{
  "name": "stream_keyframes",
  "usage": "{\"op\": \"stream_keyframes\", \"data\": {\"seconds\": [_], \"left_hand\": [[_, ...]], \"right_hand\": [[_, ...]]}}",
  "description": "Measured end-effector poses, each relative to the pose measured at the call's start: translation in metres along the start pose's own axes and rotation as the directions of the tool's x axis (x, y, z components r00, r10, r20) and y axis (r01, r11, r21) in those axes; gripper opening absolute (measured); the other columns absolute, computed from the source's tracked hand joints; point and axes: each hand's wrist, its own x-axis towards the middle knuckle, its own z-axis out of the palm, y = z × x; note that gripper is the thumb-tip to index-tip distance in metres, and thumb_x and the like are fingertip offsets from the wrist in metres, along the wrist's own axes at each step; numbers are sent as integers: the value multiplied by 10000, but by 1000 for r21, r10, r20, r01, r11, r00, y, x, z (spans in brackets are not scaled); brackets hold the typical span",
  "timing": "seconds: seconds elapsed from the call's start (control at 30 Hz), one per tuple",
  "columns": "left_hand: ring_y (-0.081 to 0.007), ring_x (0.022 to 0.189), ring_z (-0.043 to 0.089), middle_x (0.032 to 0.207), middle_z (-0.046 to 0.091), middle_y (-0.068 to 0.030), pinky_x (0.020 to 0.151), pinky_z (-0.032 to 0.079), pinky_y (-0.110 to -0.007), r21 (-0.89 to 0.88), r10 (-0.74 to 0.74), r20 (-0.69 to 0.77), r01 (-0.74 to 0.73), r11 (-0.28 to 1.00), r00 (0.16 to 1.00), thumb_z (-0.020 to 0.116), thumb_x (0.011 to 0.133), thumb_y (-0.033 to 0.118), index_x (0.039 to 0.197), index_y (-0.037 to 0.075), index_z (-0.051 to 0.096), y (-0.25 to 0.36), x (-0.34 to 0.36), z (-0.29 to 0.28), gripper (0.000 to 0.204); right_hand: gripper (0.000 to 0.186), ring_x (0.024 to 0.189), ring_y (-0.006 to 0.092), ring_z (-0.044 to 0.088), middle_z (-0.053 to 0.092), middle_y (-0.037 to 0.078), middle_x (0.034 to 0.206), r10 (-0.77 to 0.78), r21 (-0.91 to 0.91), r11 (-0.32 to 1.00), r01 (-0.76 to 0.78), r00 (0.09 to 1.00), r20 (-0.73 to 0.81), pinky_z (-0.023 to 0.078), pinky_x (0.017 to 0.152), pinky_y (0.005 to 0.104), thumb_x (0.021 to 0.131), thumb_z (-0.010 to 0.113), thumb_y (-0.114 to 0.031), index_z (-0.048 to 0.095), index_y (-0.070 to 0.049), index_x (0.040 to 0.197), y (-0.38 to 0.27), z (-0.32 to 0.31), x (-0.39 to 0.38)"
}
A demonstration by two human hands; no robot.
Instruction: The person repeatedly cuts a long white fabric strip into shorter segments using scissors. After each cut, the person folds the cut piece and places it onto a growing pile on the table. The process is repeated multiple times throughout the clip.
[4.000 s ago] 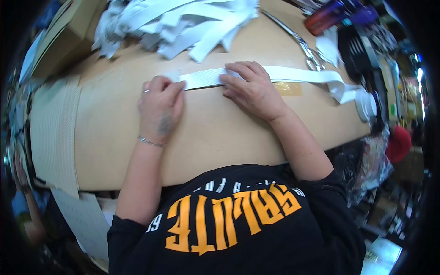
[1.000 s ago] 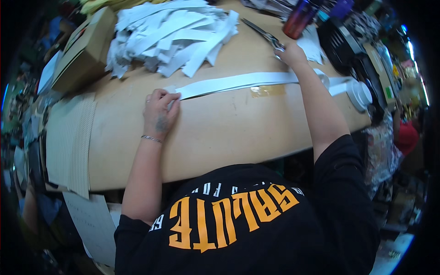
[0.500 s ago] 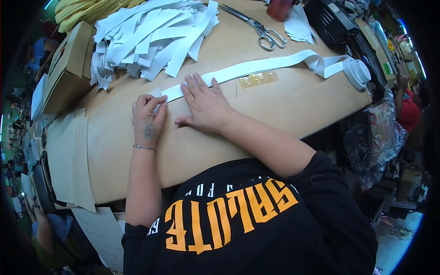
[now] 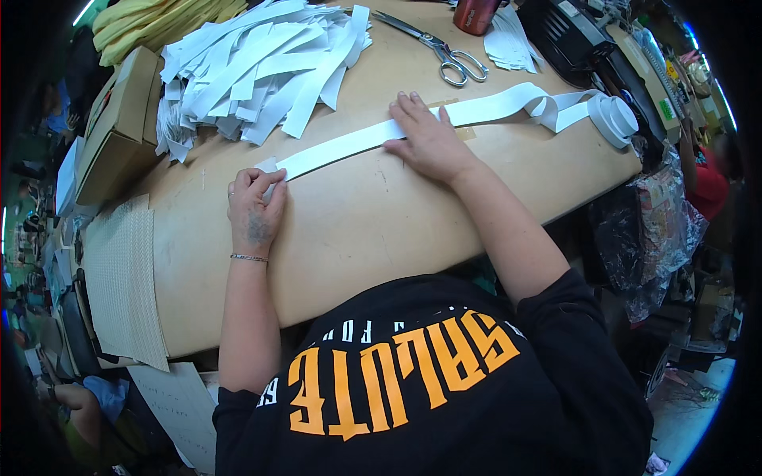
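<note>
A long white band [image 4: 329,147] lies stretched across the tan table [image 4: 341,238], curling into a loose roll [image 4: 615,119] at the right. My left hand [image 4: 255,208] has its fingertips pressed on the band's left end, beside a small pale piece. Farther right along the strip, my right hand [image 4: 429,139] rests open, fingers spread over the band, partly covering a patch of brown tape behind it. Above my hands are a heap of cut white strips [image 4: 262,59] and steel scissors [image 4: 436,47].
Around the table are a cardboard box [image 4: 123,143], textured sheets [image 4: 119,278], yellow fabric [image 4: 151,24], a red tumbler [image 4: 474,14], a black appliance [image 4: 563,40] and bagged items [image 4: 627,246]. Co-workers' arms show at the lower left [image 4: 79,408] and right, near a red shirt [image 4: 706,186].
My right hand came back from the scissors, which it was touching a second ago, to the band, and has since slid rightward along it. My left hand stays at the band's end.
</note>
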Motion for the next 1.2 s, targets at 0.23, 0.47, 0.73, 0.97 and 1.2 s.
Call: {"op": "stream_keyframes", "data": {"seconds": [0.23, 0.47, 0.73, 0.97, 1.2], "left_hand": [[-240, 887, 518, 923, 557, -37, 770, 448, -358, 7, -18, 10, 18, 1000, 1000, 681, 778, 155, 931, 156, 713, -1, -1, 0, 156], [-244, 888, 517, 925, 554, -36, 772, 448, -360, 7, -8, 17, 8, 1000, 1000, 685, 774, 157, 935, 155, 712, 0, 0, 0, 163], [-231, 859, 500, 882, 543, -66, 786, 399, -328, -31, 30, 14, -30, 999, 999, 658, 803, 103, 941, 92, 708, 0, -1, -2, 147], [-238, 890, 516, 925, 560, -37, 767, 453, -354, -6, 2, 2, -2, 1000, 1000, 684, 775, 159, 923, 147, 719, -1, -1, 0, 152], [-237, 861, 508, 893, 557, -65, 798, 410, -335, -30, -27, 14, 27, 999, 1000, 661, 795, 121, 936, 115, 711, 7, 0, -3, 149]], "right_hand": [[129, 912, 239, 608, 665, 42, 965, -394, 127, 878, 462, 847, -357, 487, 820, 341, 757, 689, -148, 678, -69, 859, 49, -8, 11], [128, 999, 264, 579, 639, 71, 1035, -356, 81, 913, 401, 877, -323, 468, 849, 368, 750, 677, -135, 663, -74, 861, 47, -12, 6], [167, 1056, 255, 490, 563, 50, 1023, -269, -53, 962, 266, 907, -324, 436, 842, 388, 802, 621, -225, 625, -78, 880, -29, 11, -30], [300, 1106, 252, 454, 546, 21, 1067, -238, -102, 971, 216, 908, -345, 424, 855, 401, 849, 591, -338, 621, -70, 980, -26, 9, -39], [409, 1162, 271, 425, 534, 30, 1196, -199, -93, 979, 179, 935, -292, 405, 892, 412, 882, 550, -390, 605, -47, 1099, -23, 11, -39]]}}
